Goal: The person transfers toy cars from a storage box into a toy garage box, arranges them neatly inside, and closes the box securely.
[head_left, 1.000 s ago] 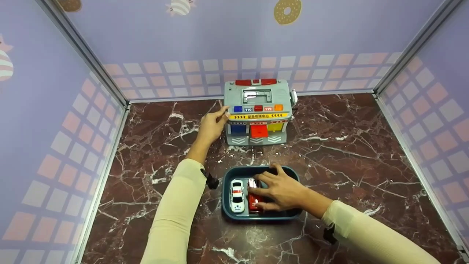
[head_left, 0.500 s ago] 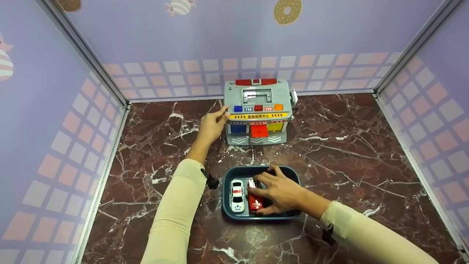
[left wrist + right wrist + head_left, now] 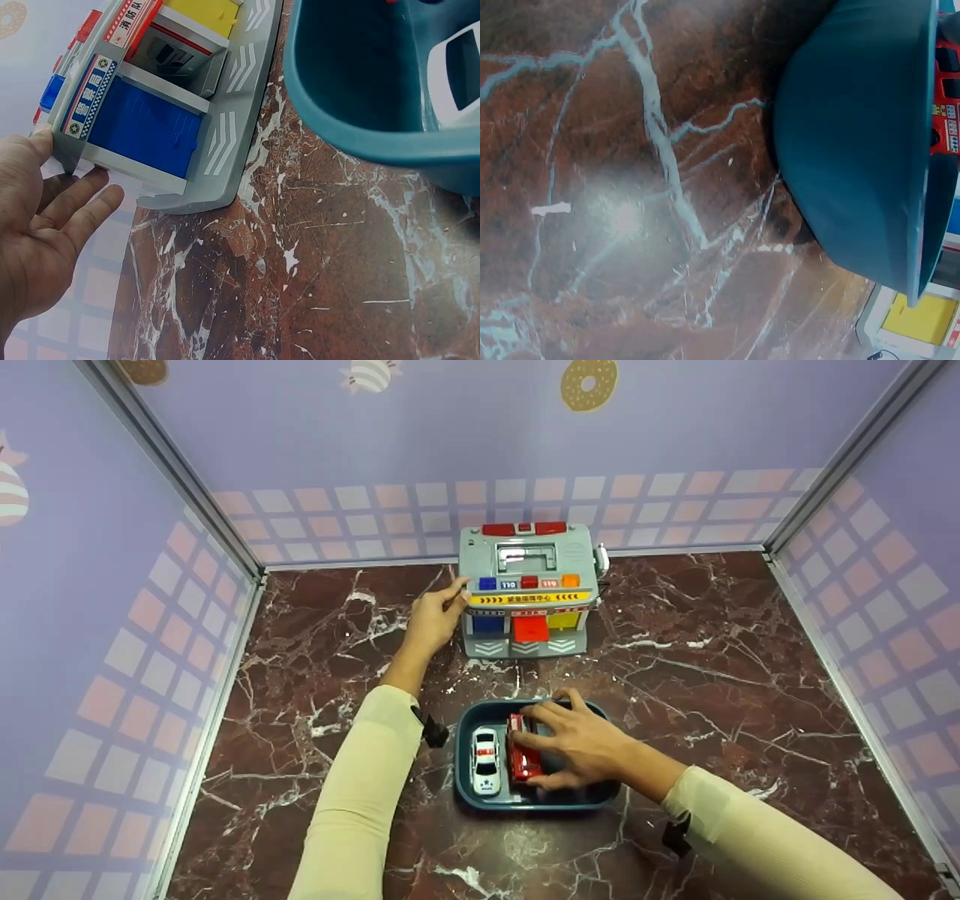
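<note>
In the head view, my left hand [image 3: 435, 619] holds the left roof edge of a grey toy rescue station [image 3: 529, 562] with blue, red and yellow doors. The left wrist view shows its thumb side at the roof corner and the other fingers loosely bent below, near the blue door [image 3: 139, 124]. My right hand [image 3: 585, 746] grips a red toy fire truck [image 3: 523, 757] from its right side, inside a dark teal tub [image 3: 534, 808]. Beside the truck, to the left, lies a white toy police car [image 3: 486, 761]. In the right wrist view, the tub wall hides most of the truck.
A brown marbled table top [image 3: 712, 682] bears the tub and the station. Purple patterned walls [image 3: 480, 435] stand on the left, back and right. A white part [image 3: 602, 557] sticks out from the station's right side.
The red fire truck has shifted slightly toward the back of the tub and appears a little raised, with my right hand on it. My left hand and the station have stayed put.
</note>
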`<action>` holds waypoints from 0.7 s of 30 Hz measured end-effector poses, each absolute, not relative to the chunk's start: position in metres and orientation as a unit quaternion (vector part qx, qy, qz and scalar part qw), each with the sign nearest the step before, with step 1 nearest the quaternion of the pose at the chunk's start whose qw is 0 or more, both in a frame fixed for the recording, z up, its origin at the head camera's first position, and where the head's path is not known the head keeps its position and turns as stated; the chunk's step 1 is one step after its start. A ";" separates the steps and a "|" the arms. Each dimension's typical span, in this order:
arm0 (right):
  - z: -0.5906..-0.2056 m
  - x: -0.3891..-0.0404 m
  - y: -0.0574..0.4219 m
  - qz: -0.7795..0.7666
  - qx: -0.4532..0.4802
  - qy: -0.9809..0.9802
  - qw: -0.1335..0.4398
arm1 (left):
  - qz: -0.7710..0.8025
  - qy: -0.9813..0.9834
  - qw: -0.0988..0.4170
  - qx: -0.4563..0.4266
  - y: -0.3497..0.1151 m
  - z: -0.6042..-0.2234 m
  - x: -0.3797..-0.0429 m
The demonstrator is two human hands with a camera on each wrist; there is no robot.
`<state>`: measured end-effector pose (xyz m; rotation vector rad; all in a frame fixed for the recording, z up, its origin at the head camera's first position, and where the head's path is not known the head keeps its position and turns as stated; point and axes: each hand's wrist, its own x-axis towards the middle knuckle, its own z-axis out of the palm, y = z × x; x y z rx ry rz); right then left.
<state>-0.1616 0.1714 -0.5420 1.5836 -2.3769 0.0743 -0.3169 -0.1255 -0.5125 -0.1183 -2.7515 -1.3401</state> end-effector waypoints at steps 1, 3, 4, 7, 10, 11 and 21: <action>-0.541 -0.162 0.172 0.027 0.548 -0.824 0.142 | -0.436 -0.898 0.040 -0.040 -0.126 -0.512 -0.317; -0.539 -0.163 0.174 0.028 0.546 -0.825 0.143 | -0.435 -0.898 0.040 -0.042 -0.126 -0.512 -0.317; -0.538 -0.164 0.175 0.027 0.545 -0.826 0.141 | -0.436 -0.898 0.040 -0.042 -0.126 -0.512 -0.317; -0.536 -0.165 0.178 0.023 0.540 -0.831 0.134 | -0.436 -0.898 0.040 -0.041 -0.126 -0.512 -0.317; -0.534 -0.168 0.181 0.023 0.538 -0.831 0.137 | -0.434 -0.899 0.040 -0.040 -0.125 -0.512 -0.318; -0.533 -0.169 0.182 0.023 0.538 -0.831 0.140 | -0.433 -0.899 0.041 -0.041 -0.125 -0.512 -0.318; -0.526 -0.179 0.189 0.070 0.544 -0.819 0.166 | -0.428 -0.902 0.034 -0.039 -0.126 -0.511 -0.317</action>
